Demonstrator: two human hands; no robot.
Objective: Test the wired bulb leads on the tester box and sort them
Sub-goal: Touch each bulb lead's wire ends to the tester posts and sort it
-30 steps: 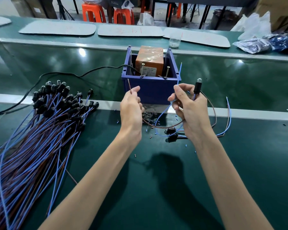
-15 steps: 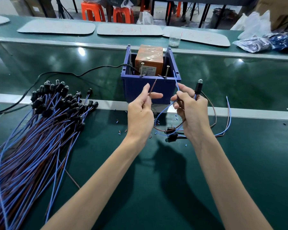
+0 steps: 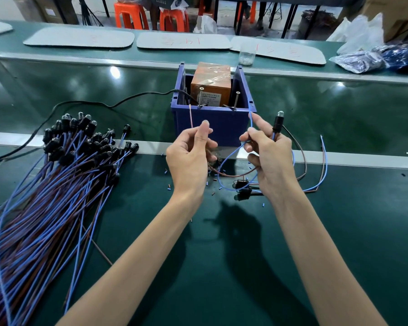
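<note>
Head view: since a moment ago my left fingers (image 3: 203, 131), pinching the brown lead (image 3: 190, 116), and right fingers (image 3: 260, 122), pinching the blue lead (image 3: 250, 121) and bulb (image 3: 278, 120), have spread toward the tester box (image 3: 212, 124) at 12 o'clock, ready for contact.

Obstacles: tester box (image 3: 224, 128) ahead, lead pile (image 3: 57, 184) left, loose leads (image 3: 325, 161) and bulbs (image 3: 242, 184) right. Passage: bare green belt (image 3: 222, 267) near side, between pile and loose leads.

One wide-angle camera, worn on the head, looked forward and down along both forearms (image 3: 151, 243) — close over the green bench (image 3: 339, 231), the blue tester box (image 3: 212, 128) centred, orange stools (image 3: 130, 15) far behind at the top edge.
</note>
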